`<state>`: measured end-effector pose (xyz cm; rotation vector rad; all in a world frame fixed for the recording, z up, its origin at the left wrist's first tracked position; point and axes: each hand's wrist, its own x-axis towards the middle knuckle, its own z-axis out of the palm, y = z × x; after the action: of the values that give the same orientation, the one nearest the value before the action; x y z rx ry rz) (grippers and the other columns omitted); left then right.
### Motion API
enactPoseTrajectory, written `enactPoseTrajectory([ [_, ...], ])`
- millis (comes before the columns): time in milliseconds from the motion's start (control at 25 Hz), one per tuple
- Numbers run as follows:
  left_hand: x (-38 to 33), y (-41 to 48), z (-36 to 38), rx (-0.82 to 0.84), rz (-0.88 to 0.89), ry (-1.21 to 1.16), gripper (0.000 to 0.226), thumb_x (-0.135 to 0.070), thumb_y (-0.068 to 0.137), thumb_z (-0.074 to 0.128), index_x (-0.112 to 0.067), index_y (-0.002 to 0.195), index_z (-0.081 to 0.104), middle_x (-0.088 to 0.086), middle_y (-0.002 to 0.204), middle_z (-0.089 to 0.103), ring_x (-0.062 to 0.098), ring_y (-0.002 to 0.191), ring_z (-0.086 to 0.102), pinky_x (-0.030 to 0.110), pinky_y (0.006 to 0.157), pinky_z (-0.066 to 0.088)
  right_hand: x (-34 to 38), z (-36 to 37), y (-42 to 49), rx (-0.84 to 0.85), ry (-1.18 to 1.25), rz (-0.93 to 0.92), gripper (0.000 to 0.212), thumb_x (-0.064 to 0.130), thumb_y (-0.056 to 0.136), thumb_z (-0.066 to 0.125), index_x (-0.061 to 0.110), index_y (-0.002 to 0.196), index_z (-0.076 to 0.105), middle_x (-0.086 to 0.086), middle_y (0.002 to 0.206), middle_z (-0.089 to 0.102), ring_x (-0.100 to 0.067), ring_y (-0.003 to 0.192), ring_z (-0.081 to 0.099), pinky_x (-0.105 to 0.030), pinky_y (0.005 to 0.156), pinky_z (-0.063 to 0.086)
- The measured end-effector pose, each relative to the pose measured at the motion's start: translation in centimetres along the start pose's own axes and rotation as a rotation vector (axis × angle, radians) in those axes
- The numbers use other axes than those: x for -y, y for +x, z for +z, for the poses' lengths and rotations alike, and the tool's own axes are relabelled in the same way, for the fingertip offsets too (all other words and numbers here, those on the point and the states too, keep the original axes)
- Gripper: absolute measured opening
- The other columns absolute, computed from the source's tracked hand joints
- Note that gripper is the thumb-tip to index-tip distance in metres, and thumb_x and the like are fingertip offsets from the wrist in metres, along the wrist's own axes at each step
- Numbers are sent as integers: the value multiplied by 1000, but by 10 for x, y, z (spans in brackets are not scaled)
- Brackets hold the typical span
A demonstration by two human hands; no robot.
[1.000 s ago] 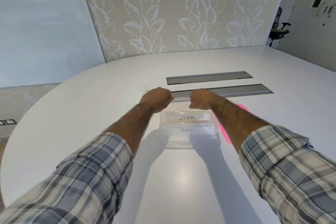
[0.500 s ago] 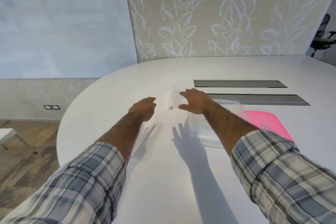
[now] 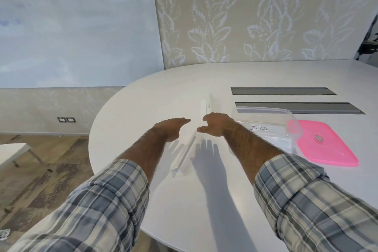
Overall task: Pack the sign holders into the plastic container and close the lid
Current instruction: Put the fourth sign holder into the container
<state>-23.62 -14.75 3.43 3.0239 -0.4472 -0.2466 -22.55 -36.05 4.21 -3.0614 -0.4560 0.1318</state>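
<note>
A clear plastic container [image 3: 290,116] stands on the white table, with a sign holder marked ZEBRA [image 3: 258,128] inside it. Its pink lid [image 3: 327,146] lies flat to the right, partly under the container. Two clear sign holders lie to the left of the container: one far [image 3: 209,105], one near [image 3: 184,156]. My left hand [image 3: 170,129] hovers open, fingers pointing right, above the near holder's far end. My right hand [image 3: 216,125] is open too, fingers spread, between the two holders. Neither hand holds anything.
Two grey cable slots [image 3: 282,91] run across the table behind the container. The table's rounded edge [image 3: 92,139] curves close on the left, with wood floor [image 3: 41,170] below. A patterned wall panel [image 3: 245,16] stands behind the table.
Both hands let go of the holder placed in the container and swung left, opening over the loose sign holders. The view turned left with them.
</note>
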Motion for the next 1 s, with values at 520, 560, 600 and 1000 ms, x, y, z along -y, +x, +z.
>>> enactPoseTrajectory([
  [520, -3, 21, 19, 98, 430, 269, 55, -12, 94, 49, -39, 142, 46, -19, 160, 22, 12, 150, 14, 42, 115, 30, 86, 47, -25, 173, 226, 335, 90, 74, 72, 61, 20, 142, 43, -5, 146, 49, -28, 132, 46, -45, 113, 31],
  [560, 0, 23, 19, 90, 421, 271, 55, -9, 94, 51, -38, 141, 48, -21, 159, 25, 10, 150, 15, 41, 115, 30, 89, 48, -24, 173, 247, 330, 88, 72, 73, 61, 20, 142, 44, -6, 144, 50, -28, 131, 47, -45, 112, 33],
  [600, 3, 25, 20, 90, 409, 260, 54, -10, 94, 53, -39, 140, 48, -22, 158, 26, 9, 149, 15, 40, 114, 31, 91, 48, -23, 173, 264, 322, 83, 68, 75, 62, 18, 140, 46, -7, 142, 52, -28, 128, 49, -43, 110, 35],
  [1000, 15, 30, 23, 16, 250, 131, 41, -21, 94, 59, -40, 130, 57, -4, 143, 49, 19, 130, 47, 33, 95, 38, 74, 40, -24, 154, 121, 283, 33, 30, 85, 58, 10, 111, 62, -7, 117, 65, -27, 107, 61, -32, 82, 44],
])
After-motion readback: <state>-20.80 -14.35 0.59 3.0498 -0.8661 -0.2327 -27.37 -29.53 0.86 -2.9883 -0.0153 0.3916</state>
